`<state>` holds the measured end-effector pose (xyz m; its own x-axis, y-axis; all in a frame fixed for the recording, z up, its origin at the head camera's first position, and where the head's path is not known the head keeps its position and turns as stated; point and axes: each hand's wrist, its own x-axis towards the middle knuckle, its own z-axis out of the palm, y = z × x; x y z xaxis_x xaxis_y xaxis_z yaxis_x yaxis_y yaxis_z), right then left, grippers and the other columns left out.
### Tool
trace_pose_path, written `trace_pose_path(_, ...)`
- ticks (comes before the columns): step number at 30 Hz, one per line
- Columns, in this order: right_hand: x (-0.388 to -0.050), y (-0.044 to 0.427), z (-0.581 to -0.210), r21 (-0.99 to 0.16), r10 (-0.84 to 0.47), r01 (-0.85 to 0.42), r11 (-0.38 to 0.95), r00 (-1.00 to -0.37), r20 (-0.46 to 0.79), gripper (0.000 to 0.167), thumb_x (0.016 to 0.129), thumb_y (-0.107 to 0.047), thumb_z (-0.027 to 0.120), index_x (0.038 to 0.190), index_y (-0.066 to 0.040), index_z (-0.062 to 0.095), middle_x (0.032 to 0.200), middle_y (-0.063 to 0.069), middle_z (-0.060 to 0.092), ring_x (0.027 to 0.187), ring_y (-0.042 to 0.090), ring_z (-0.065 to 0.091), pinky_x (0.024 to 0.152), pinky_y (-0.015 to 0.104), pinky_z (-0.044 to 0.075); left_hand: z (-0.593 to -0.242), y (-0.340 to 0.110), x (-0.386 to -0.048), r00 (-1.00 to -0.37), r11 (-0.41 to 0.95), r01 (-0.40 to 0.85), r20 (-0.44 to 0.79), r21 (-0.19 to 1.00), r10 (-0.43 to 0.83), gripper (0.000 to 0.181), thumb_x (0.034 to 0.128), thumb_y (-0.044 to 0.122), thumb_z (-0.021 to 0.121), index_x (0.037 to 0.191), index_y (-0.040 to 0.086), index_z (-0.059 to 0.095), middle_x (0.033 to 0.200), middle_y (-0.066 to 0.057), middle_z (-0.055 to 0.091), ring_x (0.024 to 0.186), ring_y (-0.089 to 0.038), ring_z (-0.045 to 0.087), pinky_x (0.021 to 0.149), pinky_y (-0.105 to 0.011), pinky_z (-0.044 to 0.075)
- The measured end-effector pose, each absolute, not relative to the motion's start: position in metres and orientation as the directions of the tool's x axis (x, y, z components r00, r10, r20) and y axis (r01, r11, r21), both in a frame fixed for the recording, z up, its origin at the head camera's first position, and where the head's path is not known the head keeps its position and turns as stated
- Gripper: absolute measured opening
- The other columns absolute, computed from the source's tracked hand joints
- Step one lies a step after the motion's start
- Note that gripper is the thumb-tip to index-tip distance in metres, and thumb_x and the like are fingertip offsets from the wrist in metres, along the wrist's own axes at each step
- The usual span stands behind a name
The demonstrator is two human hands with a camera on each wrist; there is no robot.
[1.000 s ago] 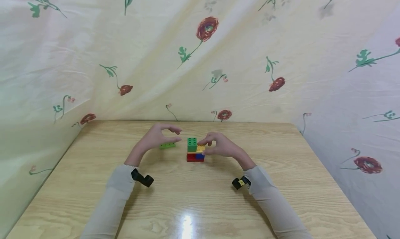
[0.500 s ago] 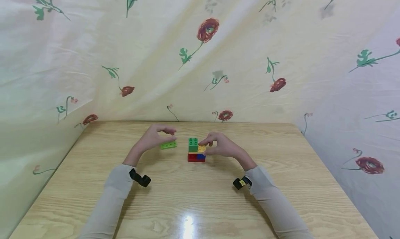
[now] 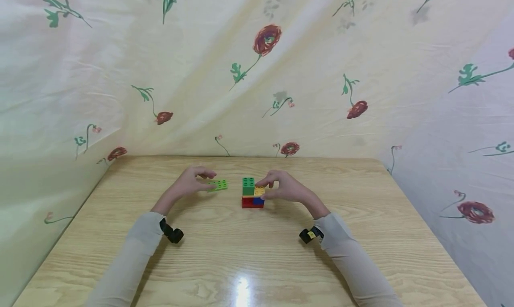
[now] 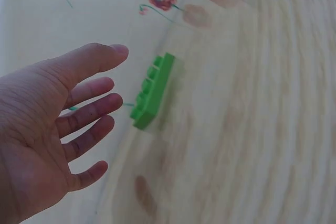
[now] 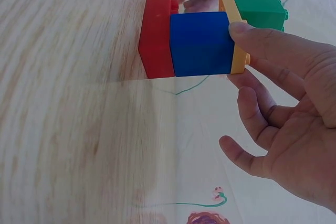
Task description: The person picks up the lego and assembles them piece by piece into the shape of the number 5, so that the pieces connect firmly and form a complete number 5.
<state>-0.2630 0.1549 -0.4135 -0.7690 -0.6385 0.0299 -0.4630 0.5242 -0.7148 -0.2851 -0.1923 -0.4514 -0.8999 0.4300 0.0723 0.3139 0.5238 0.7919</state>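
The right hand (image 3: pixel 285 187) pinches the yellow plate (image 3: pixel 259 191) of a small stack, thumb on the near edge and index finger opposite, with hardly any space between them beyond the plate's own width. Its other fingers are loosely bent, apart from the toy. The left hand (image 3: pixel 193 182) grips nothing: its thumb stands well apart from loosely spread fingers, and the left wrist view shows a gap between the fingertips and the light green brick (image 3: pixel 218 185).

The right hand sits at three o'clock from the stack, its forearm rising from five o'clock and its fingers pointing to nine. The left hand is at nine o'clock from the light green brick, its forearm coming up from seven o'clock.

That brick lies on the wooden table (image 3: pixel 321 271) at about ten o'clock from the stack, studs up. In the stack, a red brick (image 3: pixel 249 205) is lowest, a blue brick (image 3: pixel 258 201) sits on it, then the yellow plate, with a green brick (image 3: pixel 248 190) on top.
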Motion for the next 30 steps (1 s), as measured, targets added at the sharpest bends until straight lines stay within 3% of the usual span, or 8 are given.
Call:
trace_pose_path(8,-0.263,0.156,-0.413,-0.71,-0.641,-0.468,0.526,-0.767,0.031,0.035,0.088,-0.015,0.081,0.122,-0.01,0.075,0.113,0.007,0.071,0.099,0.033,0.06,0.086,0.041,0.049,-0.463,-0.2,-0.29,-0.887,0.534,0.344,0.079,0.772,0.455,0.046,0.084,0.016,0.084,0.124,-0.002,0.07,0.122,-0.017,0.073,0.108,-0.028,0.065,0.095,-0.043,0.052)
trace_pose_path(13,-0.264,0.156,-0.414,-0.698,-0.64,-0.472,0.538,-0.768,0.026,0.036,0.088,-0.016,0.081,0.122,-0.01,0.075,0.113,0.007,0.072,0.1,0.034,0.06,0.085,0.035,0.048,-0.467,-0.204,-0.292,-0.893,0.539,0.324,0.063,0.778,0.446,0.047,0.0832,0.017,0.085,0.124,-0.002,0.071,0.119,-0.017,0.072,0.108,-0.029,0.064,0.095,-0.044,0.051)
trace_pose_path(20,-0.264,0.156,-0.412,-0.701,-0.641,-0.474,0.533,-0.767,0.031,0.035,0.087,-0.015,0.081,0.122,-0.01,0.076,0.114,0.007,0.072,0.098,0.035,0.059,0.085,0.041,0.049,-0.467,-0.205,-0.29,-0.906,0.578,0.27,0.0,0.771,0.423,0.046,0.0836,0.019,0.085,0.125,0.002,0.071,0.12,-0.014,0.067,0.108,-0.026,0.061,0.092,-0.038,0.05)
trace_pose_path(30,-0.263,0.156,-0.411,-0.694,-0.648,-0.49,0.528,-0.76,0.044,0.035,0.088,-0.016,0.081,0.121,-0.009,0.076,0.114,0.007,0.073,0.096,0.028,0.059,0.085,0.042,0.05,-0.47,-0.203,-0.291,-0.912,0.6,0.278,0.01,0.75,0.411,0.041,0.0832,0.017,0.085,0.12,0.002,0.074,0.116,-0.015,0.064,0.103,-0.025,0.058,0.087,-0.034,0.049)
